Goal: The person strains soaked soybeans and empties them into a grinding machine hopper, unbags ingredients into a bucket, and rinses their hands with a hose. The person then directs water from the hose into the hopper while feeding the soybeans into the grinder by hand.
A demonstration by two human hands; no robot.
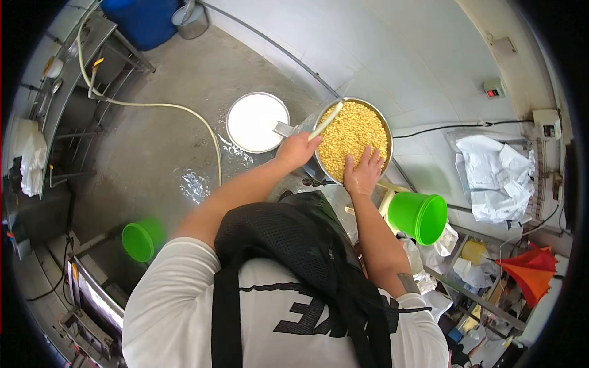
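A round metal container [354,136] full of yellow beans or kernels stands by the white wall. My left hand [297,151] is closed around a pale hose or stick [326,121], whose far end lies over the left part of the kernels. With its fingers spread, my right hand [363,174] rests on the kernels at the near edge. Left of the container, a round pan [257,122] of white liquid stands on the wet floor, and a metal spout [283,129] reaches over its edge.
A green bucket [418,217] stands near my right forearm, another green bucket [142,240] at lower left. A long hose [184,109] crosses the floor from the metal table [73,58]. A blue barrel [142,21] is at the back. Shelves with bags lie at lower right.
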